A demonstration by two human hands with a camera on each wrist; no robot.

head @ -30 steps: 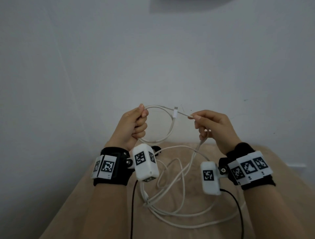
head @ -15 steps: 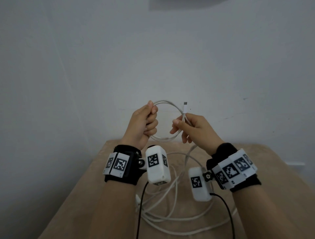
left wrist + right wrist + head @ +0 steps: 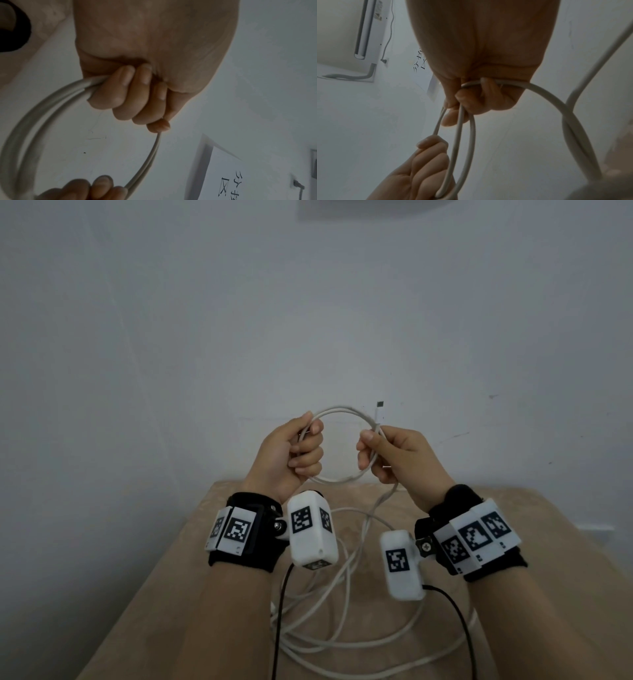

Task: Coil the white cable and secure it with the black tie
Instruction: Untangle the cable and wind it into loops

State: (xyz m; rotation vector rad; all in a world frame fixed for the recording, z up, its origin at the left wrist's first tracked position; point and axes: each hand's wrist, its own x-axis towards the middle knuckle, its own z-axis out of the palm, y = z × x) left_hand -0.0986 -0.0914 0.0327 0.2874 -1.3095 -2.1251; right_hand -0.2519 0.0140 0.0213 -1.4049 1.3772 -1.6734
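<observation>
A white cable forms a round loop held in the air between both hands, above the far end of the tan table. My left hand grips the loop's left side in a fist. My right hand pinches the loop's right side, with the cable's plug end sticking up above its fingers. In the right wrist view the cable runs through my curled right fingers. The rest of the cable lies in loose tangles on the table. No black tie is in view.
A plain white wall stands right behind the table. Black wires from the wrist cameras hang down over the table beside the loose cable.
My right hand has brought the plug end round to the left, closing a full loop. Both hands have risen and drawn nearer each other.
</observation>
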